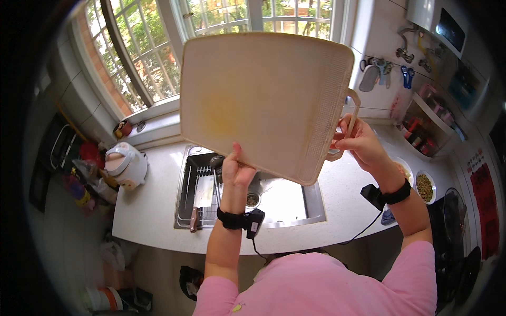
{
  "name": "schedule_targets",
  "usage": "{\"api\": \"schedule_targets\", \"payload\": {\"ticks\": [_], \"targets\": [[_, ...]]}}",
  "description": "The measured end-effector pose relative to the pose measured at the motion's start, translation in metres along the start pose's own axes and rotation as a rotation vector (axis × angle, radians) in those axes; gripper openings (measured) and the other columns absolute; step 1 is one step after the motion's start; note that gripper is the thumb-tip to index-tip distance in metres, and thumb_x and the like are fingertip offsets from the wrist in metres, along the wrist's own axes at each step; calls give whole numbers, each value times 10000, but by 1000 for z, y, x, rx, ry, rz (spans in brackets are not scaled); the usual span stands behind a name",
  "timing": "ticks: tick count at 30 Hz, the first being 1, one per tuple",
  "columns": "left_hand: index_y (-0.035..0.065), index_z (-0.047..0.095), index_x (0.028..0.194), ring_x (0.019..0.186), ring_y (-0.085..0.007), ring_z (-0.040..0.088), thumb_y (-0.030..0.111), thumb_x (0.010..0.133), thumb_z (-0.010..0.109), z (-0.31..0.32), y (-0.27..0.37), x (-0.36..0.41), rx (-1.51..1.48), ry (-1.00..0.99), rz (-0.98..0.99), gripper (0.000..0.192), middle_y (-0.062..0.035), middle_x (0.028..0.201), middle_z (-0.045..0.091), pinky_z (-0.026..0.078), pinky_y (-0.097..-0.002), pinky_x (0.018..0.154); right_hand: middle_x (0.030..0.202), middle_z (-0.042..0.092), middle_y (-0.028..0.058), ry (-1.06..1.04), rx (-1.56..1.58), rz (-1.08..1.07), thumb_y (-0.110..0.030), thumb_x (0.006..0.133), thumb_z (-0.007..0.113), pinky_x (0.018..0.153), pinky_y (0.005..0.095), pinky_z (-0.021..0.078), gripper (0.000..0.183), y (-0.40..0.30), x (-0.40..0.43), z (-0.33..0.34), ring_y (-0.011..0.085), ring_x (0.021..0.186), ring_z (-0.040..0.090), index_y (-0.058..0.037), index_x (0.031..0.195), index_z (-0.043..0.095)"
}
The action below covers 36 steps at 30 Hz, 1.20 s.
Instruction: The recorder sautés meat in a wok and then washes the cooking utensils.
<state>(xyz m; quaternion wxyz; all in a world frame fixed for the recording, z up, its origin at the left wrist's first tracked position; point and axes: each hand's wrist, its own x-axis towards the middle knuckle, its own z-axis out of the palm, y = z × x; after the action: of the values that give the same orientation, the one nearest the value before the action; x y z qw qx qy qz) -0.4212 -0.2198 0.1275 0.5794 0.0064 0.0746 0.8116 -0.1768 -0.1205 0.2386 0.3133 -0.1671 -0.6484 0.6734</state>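
Note:
A large pale cutting board (269, 98) is held up in front of the window, above the sink. A yellowish stain marks its left half, and a ribbed strip runs down its right side. My left hand (237, 170) grips the lower edge, thumb on the near face and the other fingers hidden behind. At the board's right end, my right hand (357, 140) holds the loop handle (354, 104). Below is a stainless steel sink (314, 201) with a drain. A cleaver (203, 191) with a wooden handle lies on the wire rack at its left.
A white rice cooker (126, 166) stands on the left of the counter (154, 213). Bowls of food, one with chopped greens (425, 187), sit at right beside the stove (438, 233). Scissors and peelers (381, 71) hang on the wall near a corner shelf (431, 122).

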Motion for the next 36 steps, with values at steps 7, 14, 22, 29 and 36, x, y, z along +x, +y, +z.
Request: {"api": "schedule_targets", "payload": {"ticks": [7, 14, 22, 29, 36], "targets": [[67, 445, 1100, 973, -236, 500, 78, 721, 619, 64, -12, 66, 466, -324, 385, 418, -67, 1071, 510, 441, -368, 817, 1150, 432, 155, 470, -568, -180, -114, 728, 574, 803, 313, 406, 590, -44, 6, -100, 221, 1017, 465, 4, 1227, 283], [63, 508, 986, 856, -187, 554, -15, 704, 607, 165, -29, 116, 674, -670, 606, 309, -62, 933, 565, 469, -316, 749, 1263, 327, 138, 303, -678, -283, -505, 728, 554, 903, 494, 278, 811, -125, 107, -121, 286, 1195, 257, -133, 1316, 137], [77, 515, 912, 790, -123, 554, 36, 702, 642, 186, -48, 188, 950, -681, 700, 249, -21, 866, 572, 464, -245, 684, 1140, 401, 135, 445, -363, -304, -421, 768, 543, 675, 519, 430, 622, -104, 169, -178, 301, 1073, 388, -76, 1199, 257], [57, 438, 1006, 879, -136, 507, -36, 731, 549, 156, -59, 271, 1117, -452, 782, 311, -49, 963, 525, 418, -256, 747, 810, 505, 47, 489, -236, -612, -375, 756, 588, 389, 207, 365, 455, -37, 239, -224, 101, 633, 515, -90, 1030, 362], [49, 437, 1020, 921, -150, 487, -57, 713, 557, 126, -51, 347, 1242, -170, 869, 346, -48, 996, 510, 385, -268, 810, 889, 514, 44, 472, -53, -511, -246, 758, 622, 679, 261, 421, 366, 12, 298, -257, 110, 805, 490, -73, 1001, 410]]}}
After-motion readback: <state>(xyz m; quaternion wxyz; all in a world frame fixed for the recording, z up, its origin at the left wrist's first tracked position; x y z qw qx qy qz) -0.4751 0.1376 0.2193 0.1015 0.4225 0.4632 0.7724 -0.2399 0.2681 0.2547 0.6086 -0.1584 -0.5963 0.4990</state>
